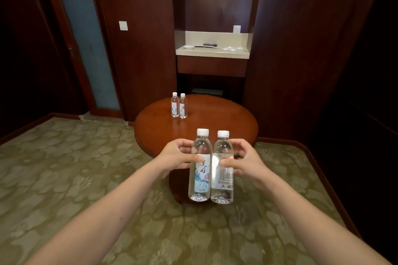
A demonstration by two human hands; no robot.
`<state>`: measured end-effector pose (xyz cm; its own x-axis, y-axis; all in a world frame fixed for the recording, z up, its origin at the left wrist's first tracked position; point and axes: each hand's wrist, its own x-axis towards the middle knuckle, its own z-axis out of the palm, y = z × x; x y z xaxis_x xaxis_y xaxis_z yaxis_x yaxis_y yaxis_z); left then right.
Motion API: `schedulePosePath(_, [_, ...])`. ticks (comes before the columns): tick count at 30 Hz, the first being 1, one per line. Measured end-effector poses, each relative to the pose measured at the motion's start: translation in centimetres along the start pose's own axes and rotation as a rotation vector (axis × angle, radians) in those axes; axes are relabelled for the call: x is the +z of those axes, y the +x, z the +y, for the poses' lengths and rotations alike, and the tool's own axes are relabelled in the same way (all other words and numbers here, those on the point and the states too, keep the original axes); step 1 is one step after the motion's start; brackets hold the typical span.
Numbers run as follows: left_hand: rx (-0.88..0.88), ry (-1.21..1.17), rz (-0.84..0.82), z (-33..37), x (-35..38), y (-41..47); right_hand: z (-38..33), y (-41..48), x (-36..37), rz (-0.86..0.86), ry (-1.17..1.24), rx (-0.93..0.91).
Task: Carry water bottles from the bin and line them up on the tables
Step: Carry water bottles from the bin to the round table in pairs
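Carpet [64, 168]: green with a leaf pattern, under everything.
Table [215, 118]: round, red-brown wood, straight ahead of the hands and a bit lower. Its near edge is just behind the held bottles.
Shelf [212, 51]: pale, set in the wall past the table, with a few small white things on it.
Bin: not in view.
Left hand [176, 155]: fingers and thumb curled round the left bottle [201, 178], gripping it near the middle.
Right hand [245, 159]: gripping the right bottle [223, 180] the same way.
Held bottles: both stand straight up, caps on top, side by side and touching. They hang in the air, not yet over the table top.
Far pair [178, 107]: 2 more bottles stand upright on the far left part of the table, close together.
Which way to go: forward and a little left to reach the far pair. The left hand looks nearer to it.
What is inside: all 4 bottles hold clear water, look full, and have white caps on.
Next step, I think: put the 2 held bottles down beside the far pair to make 1 line.
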<state>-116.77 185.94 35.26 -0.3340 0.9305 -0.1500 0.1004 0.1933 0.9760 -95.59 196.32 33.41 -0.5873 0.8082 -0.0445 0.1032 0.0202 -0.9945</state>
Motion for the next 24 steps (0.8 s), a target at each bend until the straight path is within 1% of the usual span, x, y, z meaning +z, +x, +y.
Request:
schedulePosePath(6, [0.024,0.017,0.049,2.8,-1.6,12.2,-2.1,13.3,-2.7,-0.049,-0.048,-0.033])
schedulePosePath(14, [-0.008,0.016,0.075,2.6,-4.4,25.7,-1.2,27.8,-3.4,-0.071,-0.049,0.011])
schedulePosePath(19, [0.004,0.049,-0.001,2.3,-6.7,35.9,0.2,37.0,-3.6,-0.033,-0.054,0.029])
schedulePosePath(24, [0.034,0.122,-0.085,2.1,-9.1,45.9,1.6,45.6,-3.7,0.054,-0.046,0.042])
